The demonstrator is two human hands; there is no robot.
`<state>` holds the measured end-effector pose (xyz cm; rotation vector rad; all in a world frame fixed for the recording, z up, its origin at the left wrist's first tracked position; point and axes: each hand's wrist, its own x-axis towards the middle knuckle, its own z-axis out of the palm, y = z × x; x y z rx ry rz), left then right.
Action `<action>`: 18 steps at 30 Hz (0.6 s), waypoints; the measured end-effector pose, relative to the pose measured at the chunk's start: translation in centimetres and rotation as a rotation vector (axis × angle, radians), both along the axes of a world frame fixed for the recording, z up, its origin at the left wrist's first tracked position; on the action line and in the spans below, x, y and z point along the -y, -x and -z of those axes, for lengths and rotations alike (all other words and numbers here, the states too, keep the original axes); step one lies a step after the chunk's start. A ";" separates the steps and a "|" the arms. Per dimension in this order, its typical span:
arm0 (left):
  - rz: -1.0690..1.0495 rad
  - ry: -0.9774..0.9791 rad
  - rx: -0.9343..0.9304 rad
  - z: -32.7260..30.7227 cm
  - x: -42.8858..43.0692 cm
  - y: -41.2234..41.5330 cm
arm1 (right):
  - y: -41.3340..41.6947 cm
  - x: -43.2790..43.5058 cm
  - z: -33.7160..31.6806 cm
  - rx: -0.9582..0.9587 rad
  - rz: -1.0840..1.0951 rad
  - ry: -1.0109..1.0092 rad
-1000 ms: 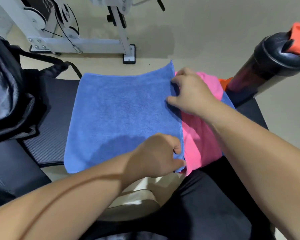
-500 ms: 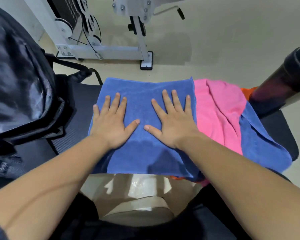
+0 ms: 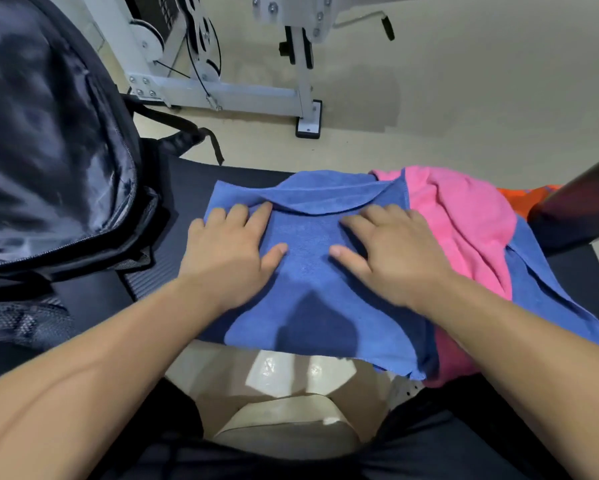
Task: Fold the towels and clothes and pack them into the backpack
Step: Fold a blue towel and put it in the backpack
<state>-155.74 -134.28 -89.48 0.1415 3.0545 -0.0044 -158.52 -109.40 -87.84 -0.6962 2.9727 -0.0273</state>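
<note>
blue terry towel (image 3: 308,244) on black ribbed pad (image 3: 159,278), just R of black nylon backpack (image 3: 48,133) | L hand (image 3: 228,251) + R hand (image 3: 391,251) on it, fingers bent at far flap, thumbs splayed, can't tell if pinching | risk as I see it: flap sags mid > crooked fold; near edge overhangs pad > could slide off; pink fleece cloth (image 3: 464,220) underneath may drag along

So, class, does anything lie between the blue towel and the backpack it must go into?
Nothing visible does. The blue towel lies just right of the backpack, with only bare black mat between them. The pink cloth lies on the towel's other side.

blue towel (image 3: 311,265), pink cloth (image 3: 464,230)
</note>
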 end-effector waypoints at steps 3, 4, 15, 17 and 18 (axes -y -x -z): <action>-0.025 0.021 0.088 -0.3 0.0 3.3 | 4.3 0.1 -0.3 0.012 0.087 0.026; -0.026 0.027 0.096 -0.2 0.1 4.1 | 5.3 -0.1 0.1 0.014 0.097 0.011; 0.006 -0.041 0.092 -0.8 2.8 9.3 | 10.6 -0.5 -0.3 -0.015 0.073 -0.023; 0.001 -0.106 0.148 -1.5 3.3 10.3 | 11.3 -0.8 -0.8 0.027 0.054 -0.060; 0.009 -0.117 0.174 -1.7 3.4 10.7 | 11.6 -1.0 -1.0 0.036 0.044 -0.079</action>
